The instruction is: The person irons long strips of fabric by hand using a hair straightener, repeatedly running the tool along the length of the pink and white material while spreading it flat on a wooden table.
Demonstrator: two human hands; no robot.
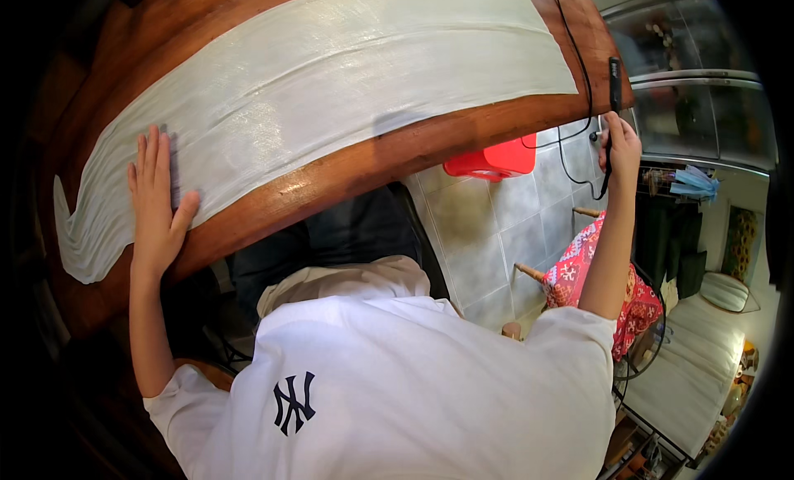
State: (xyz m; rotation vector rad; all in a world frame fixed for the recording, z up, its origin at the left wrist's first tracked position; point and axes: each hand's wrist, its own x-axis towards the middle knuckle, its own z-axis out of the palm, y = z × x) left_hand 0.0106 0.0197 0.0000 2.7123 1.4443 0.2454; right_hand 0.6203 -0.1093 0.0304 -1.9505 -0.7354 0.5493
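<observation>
A long strip of thin white cloth lies along the wooden table, smooth in the middle and crumpled at its left end. My left hand rests palm down on the cloth near that end, thumb apart from the fingers, holding nothing. Past the table's right end, my right hand grips a slim black corded tool, perhaps a hair straightener. The tool points away from me, apart from the cloth. Its black cord loops over the table's right edge.
A red plastic container stands on the tiled floor below the table edge. To my right is a stool with a red patterned cover. A glass-fronted cabinet stands beyond the table's right end.
</observation>
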